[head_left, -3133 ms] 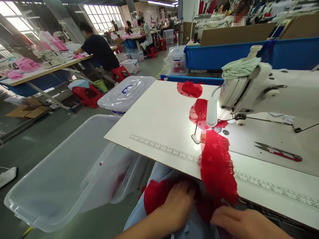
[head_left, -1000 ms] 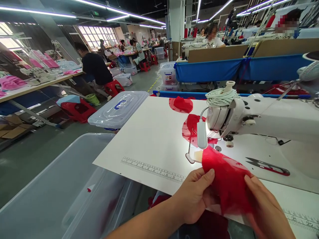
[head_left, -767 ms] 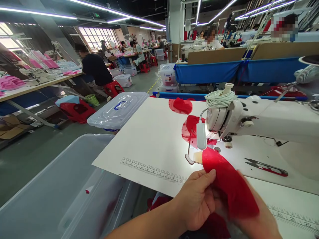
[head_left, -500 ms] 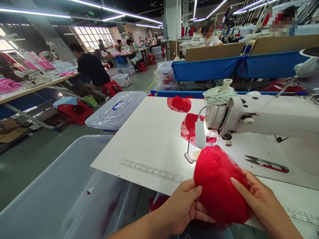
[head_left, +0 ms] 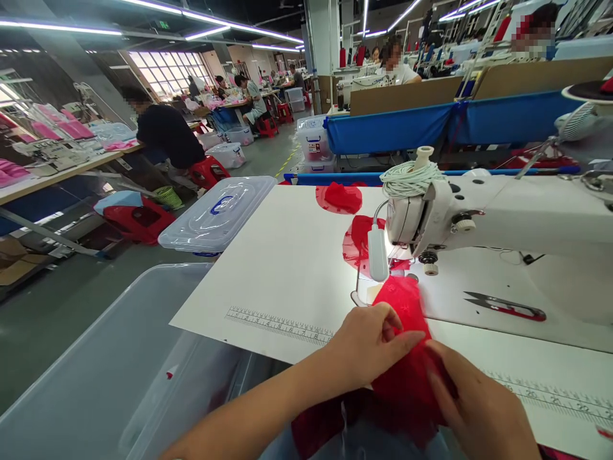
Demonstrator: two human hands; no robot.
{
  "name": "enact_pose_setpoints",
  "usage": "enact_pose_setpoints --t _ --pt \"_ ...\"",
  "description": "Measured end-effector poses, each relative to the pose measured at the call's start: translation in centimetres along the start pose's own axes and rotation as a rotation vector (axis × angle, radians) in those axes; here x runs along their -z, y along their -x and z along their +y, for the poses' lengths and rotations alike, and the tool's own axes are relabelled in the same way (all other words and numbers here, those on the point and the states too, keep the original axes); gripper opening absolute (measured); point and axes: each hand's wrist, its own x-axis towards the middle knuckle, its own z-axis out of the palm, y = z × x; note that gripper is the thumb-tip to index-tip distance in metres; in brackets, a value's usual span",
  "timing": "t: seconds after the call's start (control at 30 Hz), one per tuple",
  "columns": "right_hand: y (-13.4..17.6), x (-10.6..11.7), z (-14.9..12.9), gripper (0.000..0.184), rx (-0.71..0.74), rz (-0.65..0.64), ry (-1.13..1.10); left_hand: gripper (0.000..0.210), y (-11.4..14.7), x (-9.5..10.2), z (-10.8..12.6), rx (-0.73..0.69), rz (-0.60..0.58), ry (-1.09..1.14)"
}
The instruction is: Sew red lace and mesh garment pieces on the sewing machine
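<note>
A piece of thin red fabric hangs over the front edge of the white sewing table, its far end lying close to the needle area. My left hand is closed on the fabric's upper left part, thumb pointing right. On the right side, my right hand pinches the same fabric, slightly blurred. Just beyond stands the white sewing machine with a small lamp at its head. More red fabric pieces lie left of the needle, partly hidden by the lamp.
Thread snips lie right of the fabric. Another red piece rests at the table's back edge. A large clear bin stands at the left, with a lidded box behind it. Several people sit at other tables.
My left hand has moved up and right across the fabric, and my right hand has shifted down and left. The fabric, spread out before, is now gathered narrower between them.
</note>
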Motion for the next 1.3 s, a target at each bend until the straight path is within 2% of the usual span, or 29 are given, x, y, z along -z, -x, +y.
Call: enact_pose_setpoints --t 0.1,0.17,0.33,0.47,0.6,0.7,0.8,0.87,1.0,1.17,1.3 --pt "0.3 -0.6 -1.1 0.029 0.217 0.001 -0.014 0.03 -2.4 -1.5 -0.6 0.074 0.014 0.212" --pt "0.3 -0.6 -1.6 0.03 0.217 -0.014 -0.034 0.022 -3.2 -2.2 -1.3 0.068 0.011 0.295" --pt "-0.3 0.6 -2.5 0.036 -0.023 -0.094 -0.144 0.013 -3.2 -2.5 -2.1 0.072 0.001 0.396" --pt "-1.7 1.3 -1.6 0.046 -0.214 -0.113 -0.058 0.012 -2.9 -2.4 -2.1 0.076 0.027 0.421" --pt "-3.0 0.6 -0.5 0.035 -0.316 -0.078 -0.087 0.017 -2.7 -2.6 -1.4 0.101 0.079 0.365" --pt "-3.2 0.2 -0.9 0.024 -0.313 -0.078 -0.227 0.024 -2.6 -2.9 -0.6 0.084 0.135 0.223" --pt "-3.0 0.5 -2.0 0.025 -0.367 -0.078 -0.415 0.016 -2.5 -3.2 -0.3 0.076 0.127 0.125" --pt "-3.0 1.0 -2.6 0.031 -0.436 -0.094 -0.541 0.011 -2.6 -3.5 -0.5 0.075 0.102 0.17" --pt "-3.1 1.8 -3.2 0.038 -0.487 -0.146 -0.727 0.018 -3.0 -3.9 -1.0 0.063 0.057 0.408" --pt "-3.0 1.1 -1.9 0.03 -0.435 -0.083 -0.618 0.012 -2.8 -3.9 -1.3 0.066 0.085 0.548" --pt "-2.6 0.1 0.7 0.029 -0.299 -0.014 -0.418 0.018 -1.7 -3.4 -2.4 -0.041 0.122 0.541"
